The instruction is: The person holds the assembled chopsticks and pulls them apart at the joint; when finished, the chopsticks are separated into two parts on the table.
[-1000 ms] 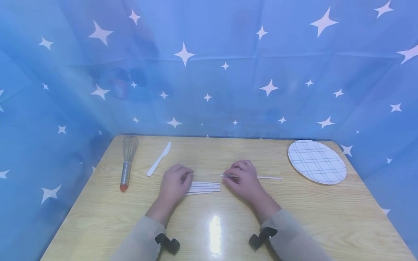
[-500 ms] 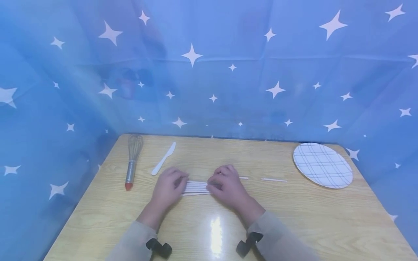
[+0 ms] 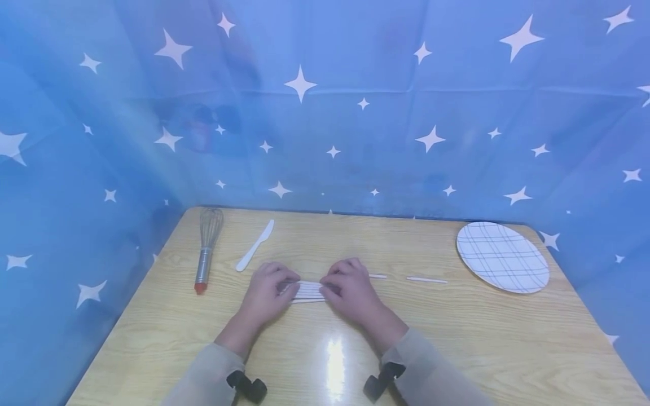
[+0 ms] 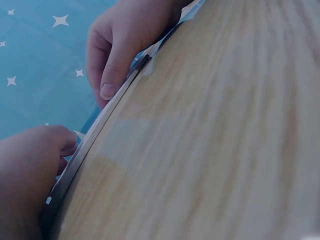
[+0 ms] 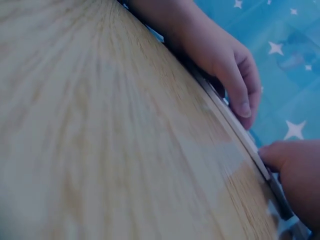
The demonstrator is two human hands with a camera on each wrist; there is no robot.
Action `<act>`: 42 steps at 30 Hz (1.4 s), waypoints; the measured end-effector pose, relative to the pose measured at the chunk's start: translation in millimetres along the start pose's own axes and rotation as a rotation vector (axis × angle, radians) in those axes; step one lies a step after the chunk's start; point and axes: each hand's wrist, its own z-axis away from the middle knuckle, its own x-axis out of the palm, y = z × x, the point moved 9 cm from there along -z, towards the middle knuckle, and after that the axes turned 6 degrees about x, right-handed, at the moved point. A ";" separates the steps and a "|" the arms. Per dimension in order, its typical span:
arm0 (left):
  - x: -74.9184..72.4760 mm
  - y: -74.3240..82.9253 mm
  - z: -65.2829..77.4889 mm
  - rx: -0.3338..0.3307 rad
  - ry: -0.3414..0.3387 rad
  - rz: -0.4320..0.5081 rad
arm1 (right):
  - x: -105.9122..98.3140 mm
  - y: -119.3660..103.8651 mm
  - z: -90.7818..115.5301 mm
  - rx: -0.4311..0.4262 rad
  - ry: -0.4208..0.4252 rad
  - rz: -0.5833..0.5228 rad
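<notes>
Several thin white sticks (image 3: 308, 290) lie side by side in a flat row on the table. My left hand (image 3: 269, 290) holds the left end of the row, thumb at the near side and fingers at the far side. Opposite it, my right hand (image 3: 352, 290) grips the right end the same way, covering that end. From the low left wrist view, the row's edge (image 4: 82, 150) runs between the two hands. One more white stick (image 3: 378, 276) pokes out behind my right hand, and another loose white stick (image 3: 426, 279) lies farther right.
A whisk (image 3: 204, 248) with a red handle end and a white plastic knife (image 3: 255, 245) lie at the left. An oval checked plate (image 3: 503, 256) lies at the back right. A blue star-patterned curtain (image 3: 330, 124) stands behind the wooden table (image 3: 304, 361).
My right hand has let go of a stick to the right and moved left onto the row's right end. My left hand stays at the left end. The head view has turned slightly.
</notes>
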 end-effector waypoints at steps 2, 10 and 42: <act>0.2 -0.1 -1.3 -0.017 -0.003 -0.013 | 0.2 -1.8 -0.9 0.003 -0.009 0.010; 4.0 1.8 -5.3 -0.041 -0.030 -0.047 | 0.6 -3.8 -1.4 0.054 -0.043 0.054; 2.5 22.1 -10.3 0.080 0.042 -0.071 | -7.8 1.6 2.8 0.107 0.050 -0.065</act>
